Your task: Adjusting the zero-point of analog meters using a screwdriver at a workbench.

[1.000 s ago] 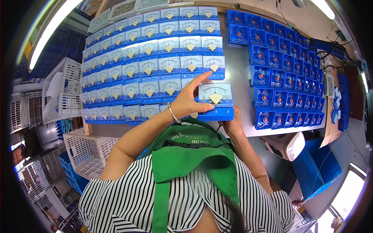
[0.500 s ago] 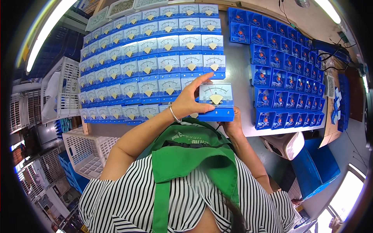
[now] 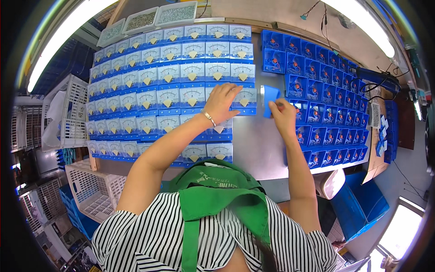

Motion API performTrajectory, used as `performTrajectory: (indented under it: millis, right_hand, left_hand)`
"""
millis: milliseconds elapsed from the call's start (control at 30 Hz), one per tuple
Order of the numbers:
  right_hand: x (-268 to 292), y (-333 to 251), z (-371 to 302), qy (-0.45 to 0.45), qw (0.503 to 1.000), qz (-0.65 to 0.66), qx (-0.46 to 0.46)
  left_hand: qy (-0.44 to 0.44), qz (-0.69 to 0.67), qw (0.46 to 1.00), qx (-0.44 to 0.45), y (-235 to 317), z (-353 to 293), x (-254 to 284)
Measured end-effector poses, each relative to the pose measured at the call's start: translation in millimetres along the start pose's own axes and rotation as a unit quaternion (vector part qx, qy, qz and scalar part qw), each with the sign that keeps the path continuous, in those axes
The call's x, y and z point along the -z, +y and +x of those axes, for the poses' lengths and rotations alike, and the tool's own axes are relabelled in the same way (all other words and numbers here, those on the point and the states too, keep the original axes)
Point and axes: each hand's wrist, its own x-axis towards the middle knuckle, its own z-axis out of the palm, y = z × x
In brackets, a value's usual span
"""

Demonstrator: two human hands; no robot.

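Observation:
A panel meter (image 3: 271,102) with a blue housing is turned on its side, its clear front edge facing left. My right hand (image 3: 283,116) pinches the blue housing above bare metal tabletop. My left hand (image 3: 220,105) is open and empty, thumb and fingers apart, over the right part of the meter rows. Its fingertips reach the edge of an end-of-row meter (image 3: 245,96) with a white dial and cream wedge; whether they press on it I cannot tell. Other finished-looking meters (image 3: 192,72) stand in tight rows around that hand.
Rows of open blue housings (image 3: 312,90) with orange and wire parts inside fill the right side. Small-parts trays (image 3: 176,14) stand at the far left. A white crate (image 3: 97,190) and a blue bin (image 3: 362,204) sit below the metal table (image 3: 265,149). Dark cables (image 3: 385,79) lie far right.
My left hand has let go of the meter and moved forward over the rows. My right hand has carried the meter forward and right and turned it sideways. The view has shifted.

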Motion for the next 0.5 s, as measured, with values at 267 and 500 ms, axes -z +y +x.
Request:
performTrajectory:
  millis: [267, 500]
  right_hand:
    - [-31.3, 31.3, 67.5, 0.033, 0.945, -0.314, 0.090]
    - [-4.9, 6.1, -47.4, -0.066, 0.961, 0.188, -0.194]
  left_hand:
    - [-0.095, 0.176, 0.980, 0.015, -5.9, 29.9, -26.2]
    - [-0.062, -0.142, 0.987, 0.044, 60.9, 7.9, 41.4]
